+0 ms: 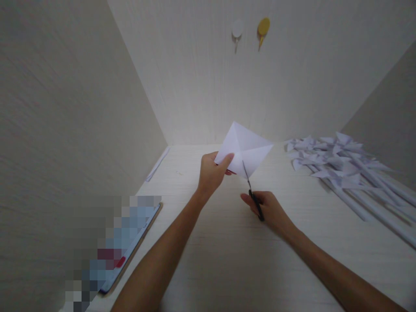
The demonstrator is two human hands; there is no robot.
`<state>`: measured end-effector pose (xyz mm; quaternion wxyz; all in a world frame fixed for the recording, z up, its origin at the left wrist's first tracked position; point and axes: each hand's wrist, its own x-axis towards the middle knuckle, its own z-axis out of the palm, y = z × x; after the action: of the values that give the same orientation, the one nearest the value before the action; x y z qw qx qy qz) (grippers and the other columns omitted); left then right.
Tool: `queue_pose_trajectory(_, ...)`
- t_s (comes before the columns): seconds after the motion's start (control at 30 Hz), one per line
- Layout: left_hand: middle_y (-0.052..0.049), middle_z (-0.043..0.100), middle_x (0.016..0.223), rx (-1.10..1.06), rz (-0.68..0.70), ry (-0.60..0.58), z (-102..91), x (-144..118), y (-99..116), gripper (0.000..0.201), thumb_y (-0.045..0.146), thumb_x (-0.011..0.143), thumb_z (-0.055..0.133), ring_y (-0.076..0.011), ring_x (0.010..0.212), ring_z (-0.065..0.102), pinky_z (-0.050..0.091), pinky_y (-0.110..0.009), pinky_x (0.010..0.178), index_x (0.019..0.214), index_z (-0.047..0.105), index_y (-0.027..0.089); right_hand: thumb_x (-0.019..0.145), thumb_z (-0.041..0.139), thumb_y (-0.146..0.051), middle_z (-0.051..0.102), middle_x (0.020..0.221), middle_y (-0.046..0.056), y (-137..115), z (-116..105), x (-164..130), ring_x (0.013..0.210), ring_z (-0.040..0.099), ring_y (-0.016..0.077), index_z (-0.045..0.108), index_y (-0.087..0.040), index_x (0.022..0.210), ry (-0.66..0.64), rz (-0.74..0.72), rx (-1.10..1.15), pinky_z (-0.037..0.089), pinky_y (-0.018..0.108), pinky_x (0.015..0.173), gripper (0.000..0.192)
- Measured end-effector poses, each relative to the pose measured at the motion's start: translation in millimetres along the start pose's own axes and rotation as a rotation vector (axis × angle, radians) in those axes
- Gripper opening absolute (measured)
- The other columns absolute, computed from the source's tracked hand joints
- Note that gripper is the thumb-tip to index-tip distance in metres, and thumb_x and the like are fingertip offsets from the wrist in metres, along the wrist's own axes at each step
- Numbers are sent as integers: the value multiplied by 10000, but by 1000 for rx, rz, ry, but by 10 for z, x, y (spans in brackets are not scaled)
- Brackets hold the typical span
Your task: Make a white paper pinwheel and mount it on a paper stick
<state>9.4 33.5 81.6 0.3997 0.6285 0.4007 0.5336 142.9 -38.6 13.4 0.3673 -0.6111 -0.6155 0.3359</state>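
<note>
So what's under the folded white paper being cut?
Beneath the folded white paper, the scissors in the right hand cut into its lower edge, above bare tabletop. The left hand pinches its corner; the fingers behind the paper are hidden.

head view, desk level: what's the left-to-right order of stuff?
Flat tablet-like device with a blurred-out screen → thin white paper strip by the left wall → left hand pinching the creased white paper square → right hand with black-handled scissors → pile of white paper pinwheels on rolled paper sticks.
</note>
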Motion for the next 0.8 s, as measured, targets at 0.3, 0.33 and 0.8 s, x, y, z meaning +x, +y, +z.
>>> queue_pose_trajectory(0.3, 16, 527, 451, -8, 2, 6, -6, 3, -17, 228, 301, 661, 590, -81, 387, 519, 414, -151, 344, 541, 534, 115, 701, 442, -574, 241, 493, -33, -19, -8, -8, 474, 234, 79, 274, -188, 481, 1, 12, -37, 175, 231, 428, 474)
queue_pose_trajectory(0.33, 14, 531, 454, -2, -1, 5, -8, 3, -16, 229, 304, 661, 589, -83, 390, 522, 418, -154, 347, 543, 536, 115, 703, 441, -573, 241, 494, -32, -20, -8, -7, 474, 234, 79, 275, -188, 481, 2, 8, -41, 175, 232, 428, 474)
queue_pose_trajectory(0.8, 12, 524, 446, 33, 2, 7, -19, 9, -19, 253, 326, 661, 587, -81, 386, 513, 415, -158, 350, 530, 528, 117, 702, 412, -596, 240, 496, -27, -23, -17, -3, 470, 240, 84, 279, -191, 477, -8, 12, -60, 179, 234, 424, 482)
